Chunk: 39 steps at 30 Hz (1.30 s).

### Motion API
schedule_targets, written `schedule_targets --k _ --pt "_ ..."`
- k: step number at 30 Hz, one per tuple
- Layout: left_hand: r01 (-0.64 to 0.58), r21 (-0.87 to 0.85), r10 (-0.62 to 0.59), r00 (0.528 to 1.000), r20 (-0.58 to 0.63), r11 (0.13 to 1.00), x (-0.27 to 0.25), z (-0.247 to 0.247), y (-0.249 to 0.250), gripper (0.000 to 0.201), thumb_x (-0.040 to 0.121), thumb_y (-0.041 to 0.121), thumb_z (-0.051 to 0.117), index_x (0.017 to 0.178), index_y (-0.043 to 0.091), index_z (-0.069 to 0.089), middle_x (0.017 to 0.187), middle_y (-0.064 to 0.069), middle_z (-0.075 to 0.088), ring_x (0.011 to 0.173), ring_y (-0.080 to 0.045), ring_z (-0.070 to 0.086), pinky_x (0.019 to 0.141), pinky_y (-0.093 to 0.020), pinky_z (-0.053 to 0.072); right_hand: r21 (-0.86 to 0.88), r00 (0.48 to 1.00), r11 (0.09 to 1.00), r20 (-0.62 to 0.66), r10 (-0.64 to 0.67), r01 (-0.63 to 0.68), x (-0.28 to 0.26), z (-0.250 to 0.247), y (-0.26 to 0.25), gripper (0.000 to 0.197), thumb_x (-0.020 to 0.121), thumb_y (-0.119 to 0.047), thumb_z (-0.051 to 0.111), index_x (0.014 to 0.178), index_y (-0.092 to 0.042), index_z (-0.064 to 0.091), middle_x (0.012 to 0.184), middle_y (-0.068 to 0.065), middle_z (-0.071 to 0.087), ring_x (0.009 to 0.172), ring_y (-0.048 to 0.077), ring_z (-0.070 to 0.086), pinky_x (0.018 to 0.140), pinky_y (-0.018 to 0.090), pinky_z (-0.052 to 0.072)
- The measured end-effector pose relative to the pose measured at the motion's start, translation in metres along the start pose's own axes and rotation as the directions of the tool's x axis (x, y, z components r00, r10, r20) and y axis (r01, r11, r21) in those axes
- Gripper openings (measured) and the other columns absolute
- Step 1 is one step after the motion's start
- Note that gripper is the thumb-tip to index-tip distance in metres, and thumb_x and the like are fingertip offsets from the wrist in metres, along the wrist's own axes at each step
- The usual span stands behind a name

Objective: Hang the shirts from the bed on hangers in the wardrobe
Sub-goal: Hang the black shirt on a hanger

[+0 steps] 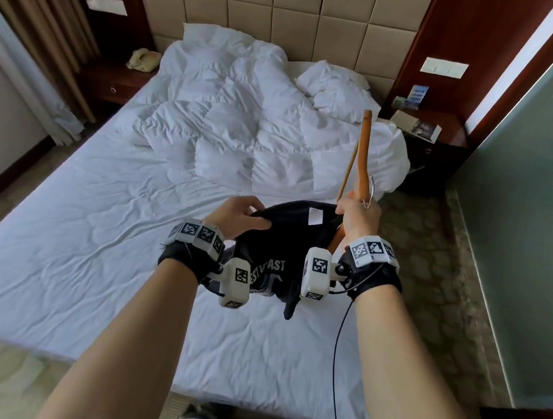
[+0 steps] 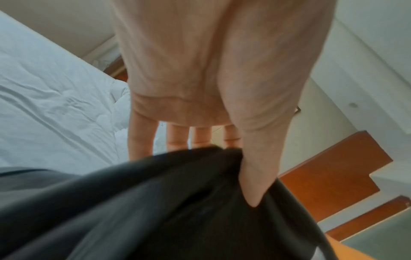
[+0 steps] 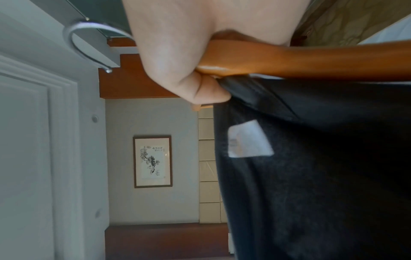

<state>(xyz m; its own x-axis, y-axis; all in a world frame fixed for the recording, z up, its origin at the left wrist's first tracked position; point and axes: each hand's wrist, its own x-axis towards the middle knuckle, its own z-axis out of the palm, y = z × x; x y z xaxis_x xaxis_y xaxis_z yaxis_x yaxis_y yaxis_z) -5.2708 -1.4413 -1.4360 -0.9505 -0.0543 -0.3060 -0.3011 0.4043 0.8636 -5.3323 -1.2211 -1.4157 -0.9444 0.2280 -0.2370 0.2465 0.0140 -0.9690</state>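
over bed (image 1: 90,257), hands (image 1: 359,215) gripping shirt (image 1: 281,244), hanger (image 1: 365,143)

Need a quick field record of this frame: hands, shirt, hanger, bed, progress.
left hand: pinches the collar edge of the black shirt
right hand: grips the wooden hanger near its metal hook
hanger pose: one arm points up and away; the other is down inside the shirt's neck opening
shirt: held in the air above the bed, white neck label showing
bed: white sheet, rumpled duvet at the head end
progress: hanger partly inserted; wardrobe not in view
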Motion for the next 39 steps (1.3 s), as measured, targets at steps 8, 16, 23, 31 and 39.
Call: schedule_targets --k 8,16,23,31,39 --pt "0.030 0.111 0.014 0.926 -0.376 0.993 0.016 -0.021 -0.005 0.010 0.089 0.017 0.067 0.087 0.013 0.058 0.085 -0.004 0.060 0.081 -0.024 0.055 0.072 -0.029 0.042 0.019 0.999 0.999 0.008 -0.033 0.033 -0.006 0.019 0.005 0.026 0.075 0.010 0.057 0.092 -0.009 0.059 0.077 -0.003 0.055 0.071 0.015 0.054 0.063 0.024 0.044" --pt "0.107 -0.365 -0.200 0.953 -0.227 0.925 0.031 -0.044 -0.018 0.016 0.092 0.009 0.056 0.095 -0.004 0.065 0.084 -0.017 0.059 0.080 -0.029 0.061 0.081 -0.048 0.055 -0.087 0.994 0.993 0.080 -0.069 0.076 -0.013 0.052 0.022 0.027 0.081 0.011 0.058 0.087 -0.015 0.061 0.083 0.002 0.062 0.076 0.017 0.060 0.060 0.010 0.046" --pt "0.133 -0.536 -0.294 0.928 -0.227 0.833 0.038 -0.065 -0.028 0.020 0.087 0.019 0.061 0.070 0.009 0.062 0.067 -0.006 0.055 0.069 -0.022 0.053 0.064 -0.031 0.039 -0.266 0.995 0.959 0.066 -0.078 0.093 -0.015 0.078 0.040 0.029 0.080 0.008 0.057 0.082 -0.020 0.063 0.087 0.007 0.068 0.086 0.027 0.066 0.073 0.024 0.049" --pt "0.077 -0.697 -0.342 0.906 -0.250 0.713 0.040 -0.086 -0.028 0.014 0.087 0.015 0.063 0.075 0.013 0.070 0.076 -0.008 0.062 0.079 -0.024 0.058 0.074 -0.039 0.050 -0.258 0.994 0.960 0.041 -0.103 0.111 -0.029 0.107 0.043 0.030 0.081 0.000 0.064 0.103 -0.019 0.072 0.088 -0.004 0.067 0.084 0.018 0.063 0.072 0.019 0.045" --pt "0.000 -0.766 -0.421 0.836 -0.352 0.642 0.043 -0.113 -0.036 0.015 0.090 0.017 0.063 0.076 0.017 0.067 0.076 -0.008 0.061 0.072 -0.026 0.058 0.068 -0.036 0.049 -0.054 0.984 0.983 0.004 -0.176 0.176 -0.039 0.122 0.035 0.026 0.073 -0.026 0.085 0.097 -0.018 0.076 0.093 -0.004 0.075 0.094 0.017 0.070 0.092 0.037 0.056"
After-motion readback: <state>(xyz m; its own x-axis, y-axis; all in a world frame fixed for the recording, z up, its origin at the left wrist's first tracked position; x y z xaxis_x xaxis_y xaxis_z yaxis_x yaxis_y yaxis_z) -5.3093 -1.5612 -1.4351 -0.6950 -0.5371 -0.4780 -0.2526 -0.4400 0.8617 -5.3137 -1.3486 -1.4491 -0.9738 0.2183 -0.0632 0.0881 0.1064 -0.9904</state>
